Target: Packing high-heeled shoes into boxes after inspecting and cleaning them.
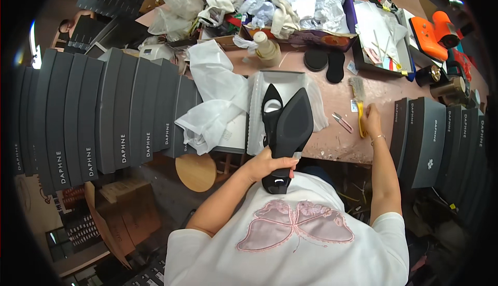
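Note:
My left hand is wrapped round a black pointed shoe, held sole up in front of my shirt with its heel end toward me. Behind it, the matching black shoe with white stuffing rests in an open shoe box lined with white paper. At the right, my right hand is closed at the yellow handle of a brush lying on the table. Small scissors with pink handles lie just left of that hand.
Grey shoe boxes stand in rows at the left and right. White tissue paper lies beside the open box. Farther back are a pump bottle, a black round tin, a purple box of crumpled paper and an orange tool.

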The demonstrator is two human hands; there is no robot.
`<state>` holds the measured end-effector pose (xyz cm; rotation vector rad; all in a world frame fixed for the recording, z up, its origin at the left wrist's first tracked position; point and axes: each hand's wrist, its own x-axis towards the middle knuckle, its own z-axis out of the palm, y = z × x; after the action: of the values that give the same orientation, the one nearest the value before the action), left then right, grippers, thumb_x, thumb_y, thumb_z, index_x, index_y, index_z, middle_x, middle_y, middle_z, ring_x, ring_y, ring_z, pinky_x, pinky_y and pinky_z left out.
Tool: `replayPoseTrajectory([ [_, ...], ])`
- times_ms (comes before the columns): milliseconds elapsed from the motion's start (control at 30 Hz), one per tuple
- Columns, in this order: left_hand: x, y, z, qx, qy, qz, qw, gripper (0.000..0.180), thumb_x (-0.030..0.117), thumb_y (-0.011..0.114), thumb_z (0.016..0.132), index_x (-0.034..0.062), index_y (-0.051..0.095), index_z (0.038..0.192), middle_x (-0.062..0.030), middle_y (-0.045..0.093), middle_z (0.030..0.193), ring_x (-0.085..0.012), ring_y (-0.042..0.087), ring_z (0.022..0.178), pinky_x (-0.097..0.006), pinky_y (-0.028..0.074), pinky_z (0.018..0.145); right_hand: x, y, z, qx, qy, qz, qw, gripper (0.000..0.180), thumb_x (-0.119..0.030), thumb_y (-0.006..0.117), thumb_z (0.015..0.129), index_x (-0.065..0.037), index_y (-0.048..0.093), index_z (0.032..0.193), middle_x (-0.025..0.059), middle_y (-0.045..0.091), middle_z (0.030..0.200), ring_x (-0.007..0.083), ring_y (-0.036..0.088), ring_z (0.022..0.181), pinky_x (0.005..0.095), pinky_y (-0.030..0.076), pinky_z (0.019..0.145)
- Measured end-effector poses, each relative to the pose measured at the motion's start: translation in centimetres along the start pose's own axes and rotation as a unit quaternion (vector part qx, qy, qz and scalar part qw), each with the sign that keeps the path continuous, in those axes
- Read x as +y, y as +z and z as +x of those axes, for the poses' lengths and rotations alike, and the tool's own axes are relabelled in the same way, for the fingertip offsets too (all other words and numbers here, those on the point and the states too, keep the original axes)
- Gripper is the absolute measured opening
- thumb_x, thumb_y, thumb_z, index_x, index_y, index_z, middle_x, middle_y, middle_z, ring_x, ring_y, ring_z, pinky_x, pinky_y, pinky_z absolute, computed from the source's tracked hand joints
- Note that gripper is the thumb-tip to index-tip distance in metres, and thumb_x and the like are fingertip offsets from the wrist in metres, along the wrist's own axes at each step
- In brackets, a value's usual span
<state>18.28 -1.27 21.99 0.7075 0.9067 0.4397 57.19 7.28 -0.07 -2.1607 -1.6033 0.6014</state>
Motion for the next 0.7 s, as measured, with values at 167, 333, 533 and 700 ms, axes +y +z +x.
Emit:
replayPoseTrajectory([
  [167,1.0,-0.6,-0.4,-0.029,-0.020,0.018,0.999,0.022,0.023,0.067,0.083,0.0012,0.063,0.085,-0.0083,0.064,0.073,-0.0147,0.063,0.067,-0.026,0.049,0.062,-0.5,0.0,-0.5,-0.034,0.029,-0.008,0.999,0.020,-0.015,0.061,0.082,0.000,0.061,0.094,0.0209,0.065,0.086,0.0372,0.063,0.082,0.0432,0.049,0.073],
  [333,0.9,-1.2,-1.7,-0.034,-0.061,0.050,0.996,0.023,0.024,0.067,0.083,0.0015,0.063,0.084,-0.0084,0.065,0.072,-0.0146,0.063,0.065,-0.026,0.049,0.059,-1.1,1.1,-0.8,0.009,-0.027,-0.077,0.997,0.025,-0.021,0.064,0.082,-0.001,0.060,0.097,0.0204,0.065,0.085,0.0388,0.063,0.086,0.0448,0.049,0.074],
  [533,-1.2,-1.8,-3.2,-0.017,-0.102,-0.014,0.995,0.020,0.020,0.065,0.084,0.0007,0.060,0.088,-0.0079,0.062,0.077,-0.0152,0.063,0.063,-0.027,0.051,0.056,-2.1,-1.1,-1.8,-0.053,0.000,0.030,0.998,0.016,-0.010,0.059,0.081,-0.001,0.053,0.093,0.0178,0.059,0.080,0.0302,0.062,0.069,0.0381,0.050,0.065],
  [700,-2.7,-2.5,-2.1,-0.053,-0.092,-0.015,0.994,0.018,0.017,0.063,0.087,0.0006,0.058,0.092,-0.0078,0.061,0.076,-0.0161,0.064,0.063,-0.028,0.052,0.059,-19.4,-11.0,-11.5,-0.048,-0.238,0.155,0.958,0.032,-0.004,0.060,0.083,-0.008,0.055,0.115,0.0102,0.059,0.073,0.0201,0.061,0.058,0.0342,0.050,0.053],
])
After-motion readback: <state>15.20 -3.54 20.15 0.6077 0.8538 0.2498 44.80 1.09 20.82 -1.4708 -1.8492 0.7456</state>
